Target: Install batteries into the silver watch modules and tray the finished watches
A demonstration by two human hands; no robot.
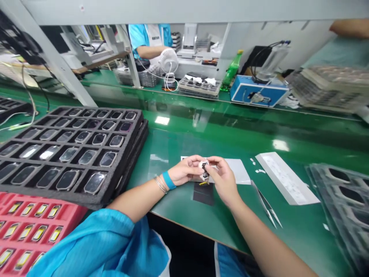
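Observation:
Between my two hands is a small white and black watch part (pixel 205 166), with a yellow strip hanging from its lower end. My left hand (pixel 184 170) pinches it from the left with thumb and fingers. From the right, my right hand (pixel 223 177) grips the same part, its thumb on the front. The fingers hide much of it, so its exact kind is unclear. Under the hands lie a white sheet (pixel 241 171) and a dark square sheet (pixel 203 194). Metal tweezers (pixel 266 206) rest on the bench to the right of my right hand.
On the left stands a black foam tray (pixel 122 169) of watch faces, with a red tray (pixel 72 215) of small parts nearer me. A white block (pixel 285 179) and clear plastic trays (pixel 325 192) lie right. Behind are a fan (pixel 168 60), a blue box (pixel 256 92) and a co-worker's arm (pixel 151 52).

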